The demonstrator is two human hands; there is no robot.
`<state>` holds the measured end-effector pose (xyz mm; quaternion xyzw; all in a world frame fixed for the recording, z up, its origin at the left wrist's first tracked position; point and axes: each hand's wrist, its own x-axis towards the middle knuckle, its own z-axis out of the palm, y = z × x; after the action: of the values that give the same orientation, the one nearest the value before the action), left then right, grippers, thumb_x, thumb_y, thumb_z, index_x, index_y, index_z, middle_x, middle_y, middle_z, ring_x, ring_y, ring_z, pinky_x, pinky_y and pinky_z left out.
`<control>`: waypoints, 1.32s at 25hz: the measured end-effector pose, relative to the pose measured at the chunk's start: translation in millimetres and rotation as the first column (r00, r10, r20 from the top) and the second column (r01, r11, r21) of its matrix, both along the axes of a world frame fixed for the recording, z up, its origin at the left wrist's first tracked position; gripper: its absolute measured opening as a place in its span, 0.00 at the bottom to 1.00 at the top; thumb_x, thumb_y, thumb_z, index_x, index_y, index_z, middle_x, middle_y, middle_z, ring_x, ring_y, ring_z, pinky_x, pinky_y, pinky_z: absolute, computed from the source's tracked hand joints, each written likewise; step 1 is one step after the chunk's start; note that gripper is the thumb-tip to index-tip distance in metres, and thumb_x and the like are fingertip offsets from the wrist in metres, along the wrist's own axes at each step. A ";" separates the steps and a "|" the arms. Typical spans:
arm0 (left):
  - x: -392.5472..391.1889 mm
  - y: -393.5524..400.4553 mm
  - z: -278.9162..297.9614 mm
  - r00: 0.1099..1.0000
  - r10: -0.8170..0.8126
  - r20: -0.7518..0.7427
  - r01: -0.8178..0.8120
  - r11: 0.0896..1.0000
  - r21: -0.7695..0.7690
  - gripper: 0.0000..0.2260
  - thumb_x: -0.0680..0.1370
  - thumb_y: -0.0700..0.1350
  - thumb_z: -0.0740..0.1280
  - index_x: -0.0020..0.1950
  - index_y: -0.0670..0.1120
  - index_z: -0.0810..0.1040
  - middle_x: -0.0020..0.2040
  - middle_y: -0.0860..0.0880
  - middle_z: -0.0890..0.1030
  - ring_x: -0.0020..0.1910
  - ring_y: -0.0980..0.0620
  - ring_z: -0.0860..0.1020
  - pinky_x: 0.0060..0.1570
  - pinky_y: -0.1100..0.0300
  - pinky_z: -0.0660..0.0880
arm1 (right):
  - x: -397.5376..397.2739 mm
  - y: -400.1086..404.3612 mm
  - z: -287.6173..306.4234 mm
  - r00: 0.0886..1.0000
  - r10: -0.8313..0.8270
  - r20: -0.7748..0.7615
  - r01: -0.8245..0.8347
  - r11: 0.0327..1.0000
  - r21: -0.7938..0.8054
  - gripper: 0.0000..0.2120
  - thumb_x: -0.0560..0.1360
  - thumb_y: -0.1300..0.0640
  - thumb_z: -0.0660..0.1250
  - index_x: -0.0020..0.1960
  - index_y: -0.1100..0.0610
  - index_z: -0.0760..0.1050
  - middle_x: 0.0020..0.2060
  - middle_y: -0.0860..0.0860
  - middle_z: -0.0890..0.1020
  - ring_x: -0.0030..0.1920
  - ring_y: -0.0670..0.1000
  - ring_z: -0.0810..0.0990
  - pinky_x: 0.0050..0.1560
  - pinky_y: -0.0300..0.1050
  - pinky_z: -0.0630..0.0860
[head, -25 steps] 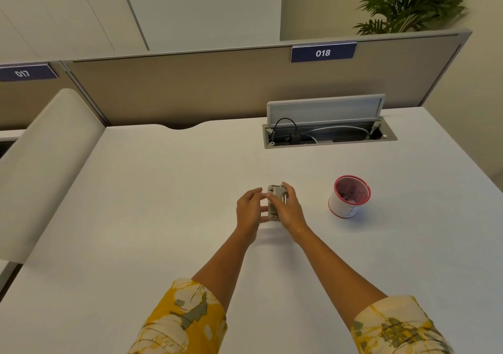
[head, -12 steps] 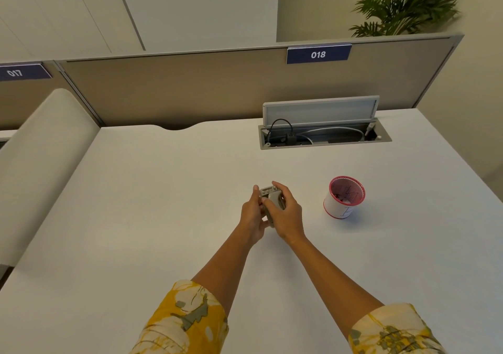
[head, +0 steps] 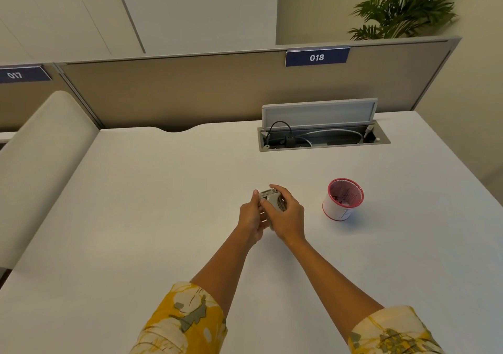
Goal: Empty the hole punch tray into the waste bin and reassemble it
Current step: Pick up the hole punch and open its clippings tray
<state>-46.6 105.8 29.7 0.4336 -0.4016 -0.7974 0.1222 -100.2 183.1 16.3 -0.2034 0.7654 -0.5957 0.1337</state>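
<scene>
Both hands up over the white bench [head: 136, 217], working one item between them: a small grey metal-and-plastic hole punch [head: 269, 198]. I see it held just above the bench surface, roughly centre, tilted.

Left hand [head: 251, 217]: closed on the punch's left side, thumb along the top edge. Right hand [head: 285, 214]: fingers curled over the punch's top and right side, closed on it. Most of the punch body is hidden behind the fingers, so I can't tell whether the tray is on or off.

Small white paper-cup waste bin with red rim [head: 342, 199] stands upright on the bench to the right of the hands, near but not touching. Some dark bits visible inside; too small for me to identify.

Further back on the bench: open grey cable hatch [head: 321, 133] with lid propped up, black and white cables inside. Beige partition [head: 190, 94] behind, blue label "018" [head: 317, 57]. Yellow-patterned sleeves [head: 185, 323] at the bottom of the view.
</scene>
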 end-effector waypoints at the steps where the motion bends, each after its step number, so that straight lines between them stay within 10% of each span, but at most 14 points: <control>1: 0.2 0.4 0.9 1.000 -0.001 0.000 0.001 1.000 -0.013 0.22 0.85 0.55 0.54 0.56 0.42 0.82 0.46 0.43 0.87 0.42 0.48 0.87 0.37 0.57 0.82 | 0.0 -0.2 0.1 1.000 -0.005 0.003 0.006 1.000 -0.006 0.21 0.72 0.46 0.71 0.64 0.46 0.75 0.59 0.47 0.81 0.57 0.47 0.78 0.47 0.25 0.73; 17: -9.8 31.6 6.6 0.993 -0.080 -0.089 0.047 0.947 -0.319 0.13 0.84 0.42 0.59 0.57 0.38 0.82 0.52 0.36 0.84 0.52 0.40 0.84 0.53 0.50 0.83 | -31.1 -9.5 27.2 0.965 -0.216 0.149 0.205 0.975 0.089 0.18 0.76 0.45 0.65 0.61 0.52 0.77 0.58 0.52 0.82 0.53 0.52 0.81 0.56 0.52 0.80; 23: -7.7 27.4 3.7 0.996 -0.063 -0.066 0.039 0.946 -0.321 0.14 0.85 0.42 0.57 0.53 0.44 0.83 0.48 0.41 0.85 0.48 0.45 0.85 0.50 0.54 0.84 | -38.2 -6.7 30.6 0.970 -0.137 0.201 0.114 0.986 0.119 0.16 0.79 0.46 0.60 0.59 0.53 0.78 0.56 0.53 0.82 0.48 0.50 0.80 0.47 0.41 0.76; 33: -12.6 27.1 -2.3 1.000 -0.020 0.005 0.020 0.972 -0.236 0.17 0.86 0.42 0.54 0.66 0.37 0.78 0.61 0.37 0.83 0.59 0.38 0.82 0.60 0.45 0.80 | -31.6 0.6 25.8 0.994 -0.102 0.029 0.096 0.981 0.168 0.16 0.81 0.60 0.59 0.68 0.56 0.70 0.66 0.56 0.76 0.63 0.59 0.78 0.58 0.51 0.77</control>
<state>-59.2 132.9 27.4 0.4130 -0.4979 -0.7447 0.1642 -131.8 183.7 42.1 -0.1420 0.8189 -0.5395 0.1349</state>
